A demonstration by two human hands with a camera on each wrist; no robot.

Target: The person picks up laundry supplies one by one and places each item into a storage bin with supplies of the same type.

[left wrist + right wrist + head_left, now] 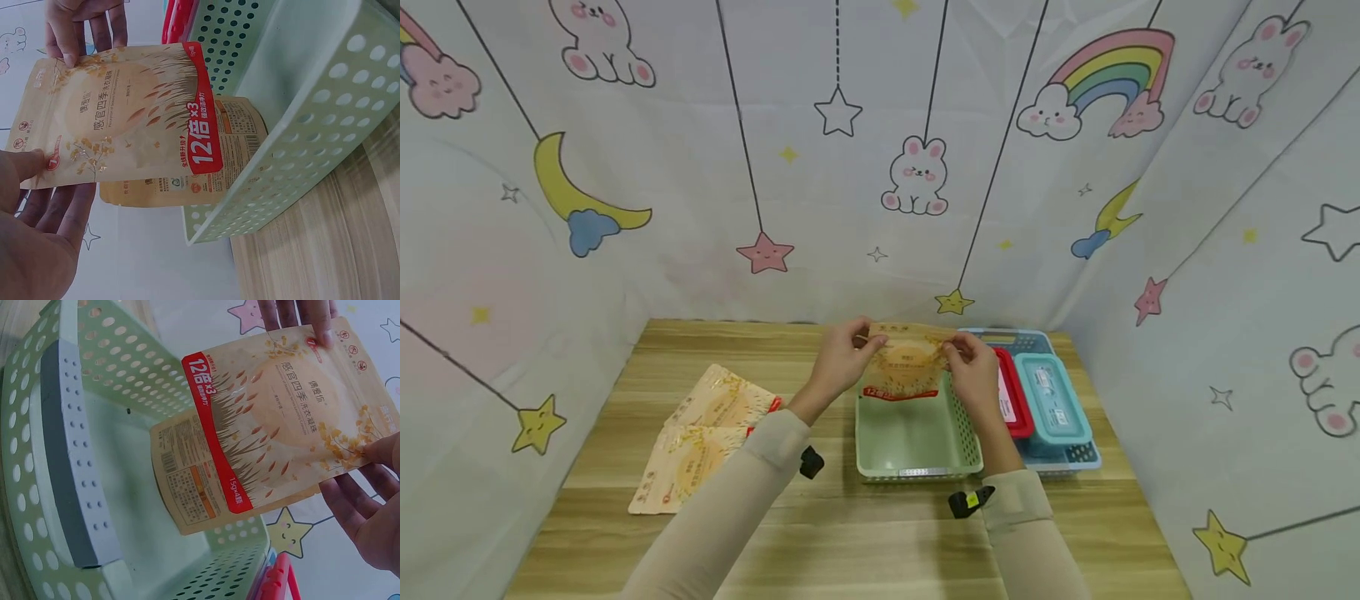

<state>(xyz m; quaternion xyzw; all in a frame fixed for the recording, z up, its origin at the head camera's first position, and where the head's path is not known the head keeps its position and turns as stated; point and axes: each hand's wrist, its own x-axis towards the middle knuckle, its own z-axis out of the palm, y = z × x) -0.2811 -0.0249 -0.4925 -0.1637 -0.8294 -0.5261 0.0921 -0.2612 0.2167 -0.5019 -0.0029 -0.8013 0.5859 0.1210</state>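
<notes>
A beige laundry-pod pouch (907, 360) with a red lower band hangs upright over the green basket (917, 442). My left hand (844, 357) pinches its upper left corner between thumb and fingers. At the upper right corner my right hand (973, 375) holds it the same way. Behind it, in the right wrist view, a second pouch (187, 478) shows its printed back and reaches down into the basket; the held pouch covers its upper part. Two more such pouches, an upper one (718, 398) and a lower one (688, 467), lie overlapping on the table's left side.
Right of the green basket stands a blue basket (1086, 457). It holds a box with a red lid (1017, 400) and a box with a turquoise lid (1052, 400). The wooden table (865, 542) meets a printed cloth backdrop (700, 167) at the back and sides.
</notes>
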